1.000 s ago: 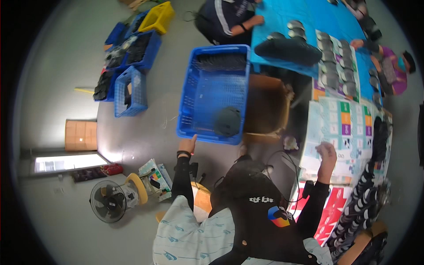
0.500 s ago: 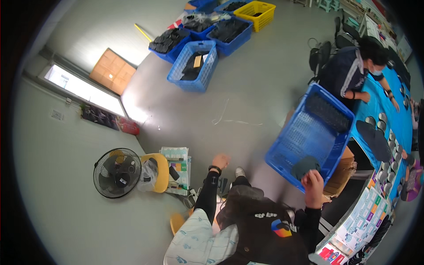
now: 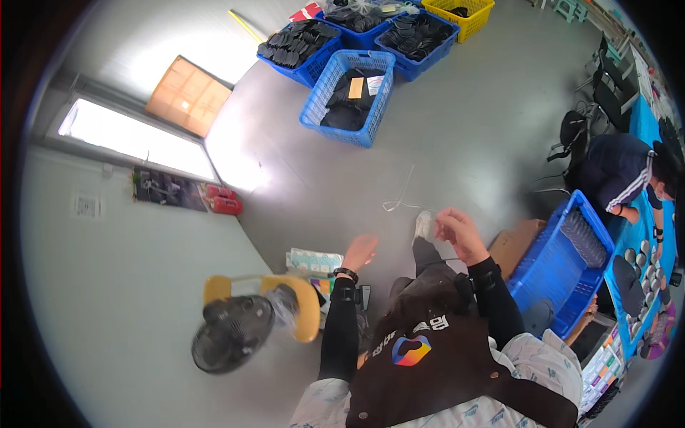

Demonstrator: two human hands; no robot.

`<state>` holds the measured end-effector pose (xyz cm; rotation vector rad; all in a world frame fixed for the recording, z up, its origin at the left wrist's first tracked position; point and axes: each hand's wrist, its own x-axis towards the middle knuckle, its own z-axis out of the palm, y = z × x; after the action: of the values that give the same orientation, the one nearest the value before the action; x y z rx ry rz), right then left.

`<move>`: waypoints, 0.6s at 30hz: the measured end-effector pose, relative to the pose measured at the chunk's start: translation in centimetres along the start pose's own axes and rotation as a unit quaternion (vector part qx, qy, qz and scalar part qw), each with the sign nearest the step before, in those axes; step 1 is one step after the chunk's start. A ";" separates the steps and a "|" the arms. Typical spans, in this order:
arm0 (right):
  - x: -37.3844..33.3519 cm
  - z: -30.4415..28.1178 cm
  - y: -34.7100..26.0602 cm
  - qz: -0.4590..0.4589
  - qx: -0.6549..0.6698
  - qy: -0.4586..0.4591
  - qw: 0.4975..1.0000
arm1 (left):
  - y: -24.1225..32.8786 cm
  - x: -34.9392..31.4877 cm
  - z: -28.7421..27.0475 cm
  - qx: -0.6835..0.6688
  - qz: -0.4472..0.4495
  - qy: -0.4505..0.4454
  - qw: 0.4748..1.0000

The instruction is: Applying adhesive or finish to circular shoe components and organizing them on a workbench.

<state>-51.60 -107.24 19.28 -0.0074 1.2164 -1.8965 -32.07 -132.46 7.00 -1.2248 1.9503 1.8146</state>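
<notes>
Head view: a person's two bare hands held apart above a grey floor, a blue crate to the right.
The left hand [image 3: 360, 253], blurred, is near a stack of printed sheets [image 3: 314, 260] beside a yellow chair [image 3: 307, 314]; its fingers' spread cannot be told. The right hand [image 3: 460, 235] has its fingers loosely curled, with nothing visible in them; whether the tips meet cannot be told. Beyond the right forearm, the blue crate [image 3: 549, 267] stands tilted in view, a dark rounded piece [image 3: 539, 316] at its near end and a dark stack [image 3: 584, 239] at its far end, beside a blue-covered surface [image 3: 644, 128].
</notes>
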 end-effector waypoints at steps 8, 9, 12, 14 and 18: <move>26.4 0.4 -7.1 -0.021 -0.025 0.124 0.992 | -3.7 29.4 -18.4 -0.208 -0.112 -0.092 0.967; 29.0 1.3 -8.4 -0.016 -0.031 0.131 0.991 | -2.0 33.4 -20.5 -0.213 -0.118 -0.098 0.965; 35.8 5.3 -12.7 -0.038 -0.061 0.114 0.991 | 1.3 43.5 -27.7 -0.427 -0.161 -0.052 0.888; 38.6 5.9 -14.6 -0.029 -0.099 0.156 0.982 | 6.2 51.4 -26.7 -0.437 -0.157 -0.025 0.885; 44.3 5.6 -14.2 -0.012 -0.149 0.269 0.951 | 16.3 68.1 -27.5 -0.416 -0.170 0.025 0.893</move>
<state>-86.39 -138.27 14.45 0.3567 1.8684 -1.7701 -75.98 -187.61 -19.34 -1.6931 0.8328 2.4898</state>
